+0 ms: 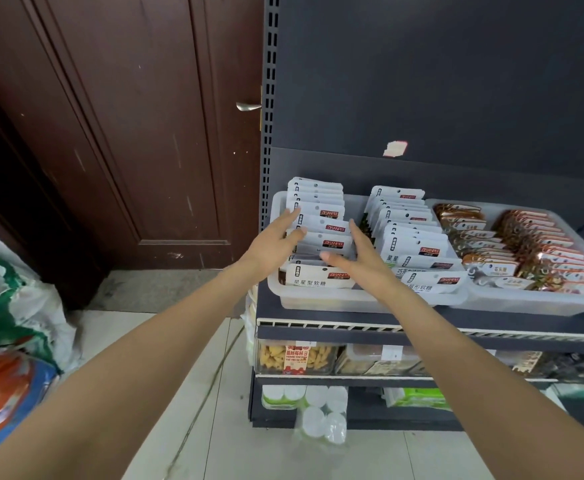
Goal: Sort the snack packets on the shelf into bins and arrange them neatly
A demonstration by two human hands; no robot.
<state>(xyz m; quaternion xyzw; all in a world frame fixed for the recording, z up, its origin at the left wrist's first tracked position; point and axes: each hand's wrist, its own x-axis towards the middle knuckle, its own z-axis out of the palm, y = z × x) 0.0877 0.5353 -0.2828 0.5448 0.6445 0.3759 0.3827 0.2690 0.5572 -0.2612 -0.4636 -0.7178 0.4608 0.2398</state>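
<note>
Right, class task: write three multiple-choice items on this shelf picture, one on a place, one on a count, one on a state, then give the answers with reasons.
1. Where are the two hands?
A. On the door handle
B. Either side of the leftmost row of white packets
C. On the lower shelf

2. How many clear bins sit on the top shelf?
A. Two
B. Four
C. Six

3. How are the fingers of the hands?
A. Clenched in fists
B. Curled round a jar
C. Straight, against the packets

Answers:
1 B: the left hand and right hand flank the leftmost row of white packets.
2 A: a left bin and a right bin stand side by side.
3 C: both hands show straight fingers.
</note>
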